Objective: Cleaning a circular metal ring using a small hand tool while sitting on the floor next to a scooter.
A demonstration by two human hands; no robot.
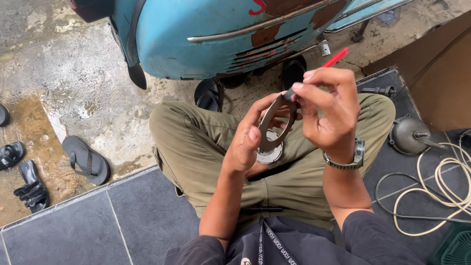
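Note:
I sit cross-legged in olive trousers on dark floor tiles. My left hand (248, 140) grips a thin dark metal ring (271, 128) on edge, with a pale round metal part (269, 155) held just below it against my palm. My right hand (327, 110), with a watch on its wrist, pinches a red-handled tool (335, 58). The tool's dark tip touches the top of the ring. Both hands hover over my lap.
A rusty light-blue scooter body (216, 34) stands ahead on wet concrete. Sandals (86, 159) lie at left. At right are a grey domed metal part (407, 135), a coiled cream cable (441, 186) and a brown cardboard sheet (436, 73).

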